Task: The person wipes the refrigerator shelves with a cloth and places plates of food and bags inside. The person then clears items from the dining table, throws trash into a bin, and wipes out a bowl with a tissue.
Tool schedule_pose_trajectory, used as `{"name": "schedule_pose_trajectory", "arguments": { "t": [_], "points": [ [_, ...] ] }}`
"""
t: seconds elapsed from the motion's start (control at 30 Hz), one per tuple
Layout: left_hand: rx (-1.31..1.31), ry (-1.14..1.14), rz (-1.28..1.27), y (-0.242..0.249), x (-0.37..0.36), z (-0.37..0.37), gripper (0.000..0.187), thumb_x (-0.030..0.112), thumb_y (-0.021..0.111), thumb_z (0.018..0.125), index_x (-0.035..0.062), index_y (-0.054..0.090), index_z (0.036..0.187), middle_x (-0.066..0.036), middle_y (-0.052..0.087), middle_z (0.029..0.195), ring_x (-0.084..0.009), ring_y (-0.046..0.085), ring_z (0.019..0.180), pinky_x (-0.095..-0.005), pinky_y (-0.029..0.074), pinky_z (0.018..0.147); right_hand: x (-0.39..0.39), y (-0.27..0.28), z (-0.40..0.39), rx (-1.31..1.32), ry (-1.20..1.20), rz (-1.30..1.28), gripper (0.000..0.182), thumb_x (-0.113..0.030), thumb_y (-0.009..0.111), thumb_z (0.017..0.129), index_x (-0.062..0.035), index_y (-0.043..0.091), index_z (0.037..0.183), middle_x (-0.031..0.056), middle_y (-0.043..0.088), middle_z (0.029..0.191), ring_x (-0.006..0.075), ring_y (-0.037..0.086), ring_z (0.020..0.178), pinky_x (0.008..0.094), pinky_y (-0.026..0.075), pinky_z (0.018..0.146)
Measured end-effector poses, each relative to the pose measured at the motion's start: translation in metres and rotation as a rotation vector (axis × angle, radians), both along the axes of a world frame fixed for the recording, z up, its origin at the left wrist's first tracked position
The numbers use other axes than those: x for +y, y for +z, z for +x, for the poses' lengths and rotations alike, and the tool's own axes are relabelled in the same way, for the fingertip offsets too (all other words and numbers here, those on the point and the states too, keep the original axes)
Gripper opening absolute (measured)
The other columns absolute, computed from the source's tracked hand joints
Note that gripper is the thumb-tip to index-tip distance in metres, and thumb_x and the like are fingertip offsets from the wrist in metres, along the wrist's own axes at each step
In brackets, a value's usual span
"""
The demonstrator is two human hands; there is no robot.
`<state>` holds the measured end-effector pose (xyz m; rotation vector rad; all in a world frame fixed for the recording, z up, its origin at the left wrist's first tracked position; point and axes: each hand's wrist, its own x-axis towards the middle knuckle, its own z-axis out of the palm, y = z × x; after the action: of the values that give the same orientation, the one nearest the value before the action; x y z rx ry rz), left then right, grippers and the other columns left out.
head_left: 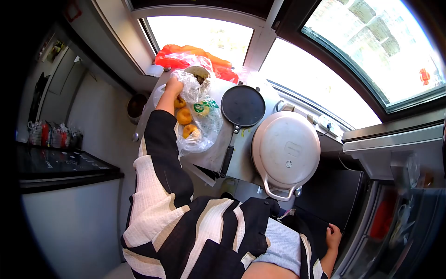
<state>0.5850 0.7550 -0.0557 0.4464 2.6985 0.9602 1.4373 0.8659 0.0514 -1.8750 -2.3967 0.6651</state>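
By the window [200, 39], pale counter [244, 158]: clear plastic bag [210, 132] on it, thin, likely slippery, loaded end heavier; best gathered high. Left hand [174, 87] clutching its crumpled upper film; right hand [333, 236] well apart, hold can't be told. Round orange fruits [184, 116] inside, probably bruisable

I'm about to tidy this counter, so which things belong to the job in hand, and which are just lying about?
Seemingly in use:
- clear plastic bag, gripped by the left hand
- round orange food items, in or against the bag

Probably just lying about:
- black pan
- large round lidded appliance
- red plastic bag
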Motion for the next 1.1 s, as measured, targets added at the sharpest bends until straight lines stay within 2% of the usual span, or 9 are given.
{"name": "schedule_pose_trajectory", "arguments": {
  "t": [0.23,0.5,0.7,0.83,0.9,0.93,0.97,1.03,1.1],
  "points": [
    [0.237,-0.189,0.130,0.009,-0.019,0.007,0.027,0.009,0.057,0.065,-0.0007,0.056,0.090,-0.022,0.061,0.087,-0.0377,0.058,0.085,-0.0396,0.046,0.074,-0.007,-0.004,-0.011,0.027,0.009,-0.049,0.020,-0.001,0.060,0.075,-0.0007,0.061,0.095,0.0121,0.061,0.094,0.0209,0.061,0.077,0.0293,0.049,0.071],
    [0.248,-0.288,0.483,0.067,-0.033,0.065,0.026,-0.002,0.056,0.067,0.0003,0.055,0.092,-0.015,0.063,0.083,-0.0244,0.062,0.078,-0.0316,0.046,0.069,0.012,0.002,-0.052,0.079,0.120,-0.065,0.020,0.000,0.059,0.076,-0.0006,0.061,0.097,0.0119,0.061,0.093,0.0198,0.061,0.081,0.0277,0.049,0.074],
    [0.104,-0.383,0.718,0.142,-0.041,0.154,0.027,-0.002,0.057,0.073,-0.0016,0.053,0.100,-0.008,0.062,0.091,-0.0132,0.058,0.086,-0.0252,0.044,0.076,0.016,0.017,-0.103,0.149,0.251,-0.045,0.020,0.000,0.058,0.076,-0.0005,0.060,0.096,0.0133,0.060,0.097,0.0228,0.061,0.083,0.0298,0.049,0.075],
    [-0.046,-0.339,0.824,0.161,-0.049,0.197,0.034,-0.002,0.057,0.075,-0.0023,0.051,0.108,-0.008,0.060,0.098,-0.0142,0.056,0.090,-0.0256,0.044,0.080,0.014,0.031,-0.183,0.337,0.277,-0.196,0.012,-0.001,0.060,0.077,-0.0002,0.063,0.088,0.0104,0.061,0.079,0.0168,0.059,0.067,0.0246,0.046,0.060],
    [-0.149,-0.337,0.856,0.171,-0.051,0.225,0.037,-0.001,0.057,0.075,-0.0022,0.050,0.111,-0.007,0.059,0.100,-0.0139,0.056,0.090,-0.0264,0.044,0.081,0.002,0.053,-0.236,0.451,0.341,-0.317,0.010,-0.001,0.059,0.078,0.0008,0.064,0.087,0.0091,0.062,0.078,0.0133,0.059,0.069,0.0236,0.046,0.061],
    [-0.222,-0.321,0.901,0.175,-0.050,0.239,0.037,-0.001,0.057,0.075,-0.0021,0.050,0.111,-0.007,0.059,0.100,-0.0137,0.056,0.090,-0.0266,0.044,0.081,-0.004,0.061,-0.260,0.554,0.373,-0.381,0.012,-0.001,0.058,0.079,0.0008,0.064,0.089,0.0086,0.062,0.080,0.0133,0.060,0.072,0.0237,0.047,0.064],
    [-0.289,-0.299,0.945,0.177,-0.051,0.251,0.037,-0.001,0.057,0.075,-0.0020,0.050,0.111,-0.007,0.059,0.101,-0.0135,0.056,0.090,-0.0267,0.044,0.081,-0.007,0.070,-0.284,0.656,0.419,-0.547,0.022,0.000,0.054,0.082,-0.0014,0.061,0.103,0.0077,0.063,0.088,0.0144,0.060,0.083,0.0251,0.047,0.074],
    [-0.376,-0.269,0.916,0.176,-0.057,0.270,0.035,0.001,0.058,0.076,-0.0016,0.050,0.111,-0.006,0.059,0.101,-0.0129,0.056,0.091,-0.0268,0.044,0.081,-0.016,0.073,-0.323,0.952,0.462,-0.806,0.042,-0.012,0.052,0.087,-0.0046,0.043,0.128,0.0109,0.055,0.114,0.0175,0.053,0.104,0.0283,0.044,0.085],
    [-0.408,-0.262,0.887,0.176,-0.066,0.290,0.035,0.002,0.058,0.077,-0.0016,0.051,0.111,-0.006,0.059,0.100,-0.0127,0.055,0.091,-0.0267,0.044,0.081,-0.026,0.071,-0.350,1.239,0.328,-1.076,0.063,-0.027,0.051,0.090,-0.0070,0.018,0.140,0.0130,0.036,0.134,0.0202,0.040,0.119,0.0312,0.038,0.093]
  ]
}}
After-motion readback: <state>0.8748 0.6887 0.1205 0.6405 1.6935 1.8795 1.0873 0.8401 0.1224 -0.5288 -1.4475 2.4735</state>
